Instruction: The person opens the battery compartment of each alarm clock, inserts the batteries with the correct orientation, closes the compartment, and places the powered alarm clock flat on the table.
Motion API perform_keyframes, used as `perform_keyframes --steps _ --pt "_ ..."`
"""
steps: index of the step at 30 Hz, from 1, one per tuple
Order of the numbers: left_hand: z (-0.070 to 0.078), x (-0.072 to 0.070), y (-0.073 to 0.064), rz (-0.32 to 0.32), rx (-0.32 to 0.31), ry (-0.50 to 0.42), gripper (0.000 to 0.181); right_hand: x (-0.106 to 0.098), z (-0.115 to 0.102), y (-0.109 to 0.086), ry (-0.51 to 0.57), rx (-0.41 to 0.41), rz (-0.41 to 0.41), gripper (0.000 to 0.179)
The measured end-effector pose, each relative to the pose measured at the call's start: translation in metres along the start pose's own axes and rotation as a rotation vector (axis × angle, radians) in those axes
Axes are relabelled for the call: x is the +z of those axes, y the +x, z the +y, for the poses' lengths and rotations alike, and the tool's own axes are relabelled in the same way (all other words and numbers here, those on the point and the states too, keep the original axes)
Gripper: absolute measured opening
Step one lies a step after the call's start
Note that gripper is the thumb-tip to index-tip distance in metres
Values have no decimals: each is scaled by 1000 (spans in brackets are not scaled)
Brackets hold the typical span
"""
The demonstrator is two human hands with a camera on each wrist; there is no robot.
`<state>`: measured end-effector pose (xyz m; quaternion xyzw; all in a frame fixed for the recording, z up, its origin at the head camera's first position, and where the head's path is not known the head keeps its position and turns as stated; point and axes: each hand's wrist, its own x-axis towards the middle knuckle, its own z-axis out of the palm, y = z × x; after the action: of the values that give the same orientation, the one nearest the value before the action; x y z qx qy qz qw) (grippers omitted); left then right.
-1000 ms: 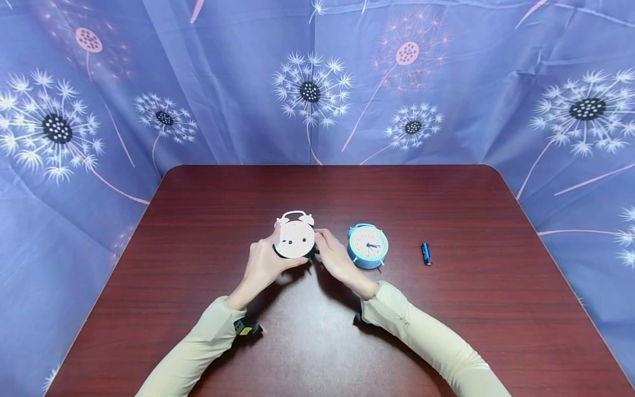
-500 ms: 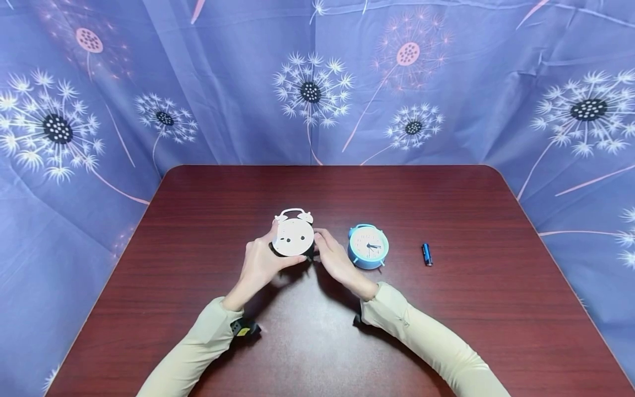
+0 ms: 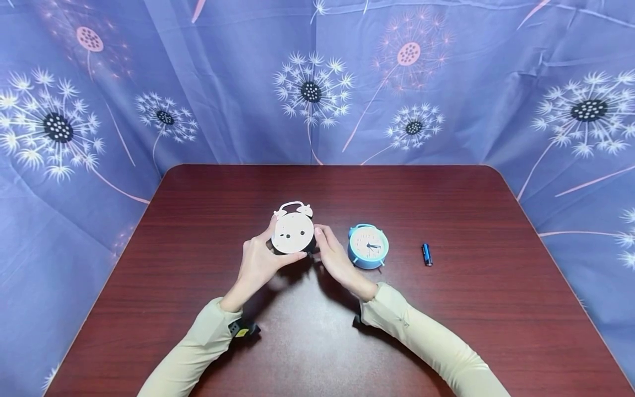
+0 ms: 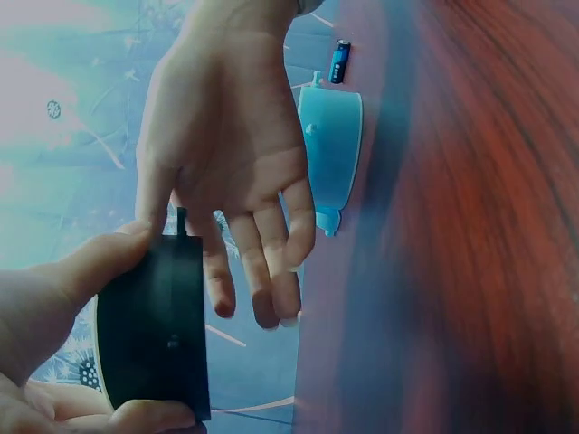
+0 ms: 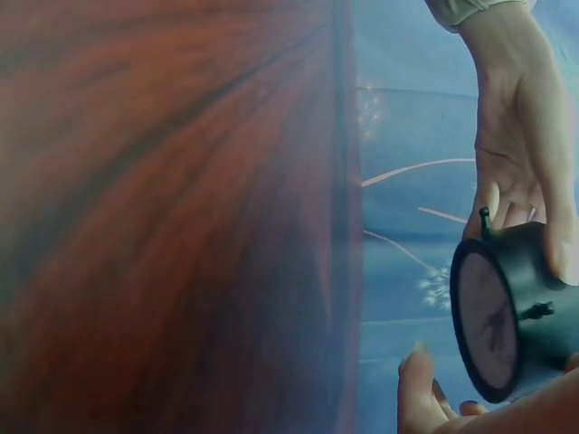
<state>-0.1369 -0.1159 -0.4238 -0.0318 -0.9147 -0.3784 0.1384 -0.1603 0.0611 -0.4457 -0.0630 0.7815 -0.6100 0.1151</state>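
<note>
Right now the left hand (image 3: 257, 262) grips the twin-bell alarm clock (image 3: 293, 236), its top toward the table's (image 3: 223, 193) far edge; the right hand (image 3: 337, 260), fingers loosely extended, hovers just beside, apparently holding nothing.

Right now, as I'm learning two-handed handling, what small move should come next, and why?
Perhaps curl the right hand around the black clock's free edge for a steadier hold: the left hand grips it, while the right hand's loosely extended fingers are beside it.
</note>
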Motion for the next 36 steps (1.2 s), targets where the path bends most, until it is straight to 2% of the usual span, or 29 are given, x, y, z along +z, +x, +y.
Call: perform_keyframes --steps 7,10,16,21,25,30,36 --pt "-2 2 -2 35 15 -54 100 3 0 0 138 39 -102 60" --pt "-2 2 -2 38 17 -70 99 4 -1 0 255 53 -177 64" --pt "-1 0 -3 -3 0 -119 100 6 1 1 510 144 -371 80" --pt "0 0 -4 -47 -5 -238 98 4 -1 -1 657 189 -487 89" --pt "0 1 -4 -82 10 -348 95 2 -2 -1 735 169 -522 84" --pt "1 1 -6 -127 14 -440 93 2 -3 -1 805 160 -514 75" --pt "0 -1 -6 -157 21 -380 98 1 -6 -3 806 152 -510 67"
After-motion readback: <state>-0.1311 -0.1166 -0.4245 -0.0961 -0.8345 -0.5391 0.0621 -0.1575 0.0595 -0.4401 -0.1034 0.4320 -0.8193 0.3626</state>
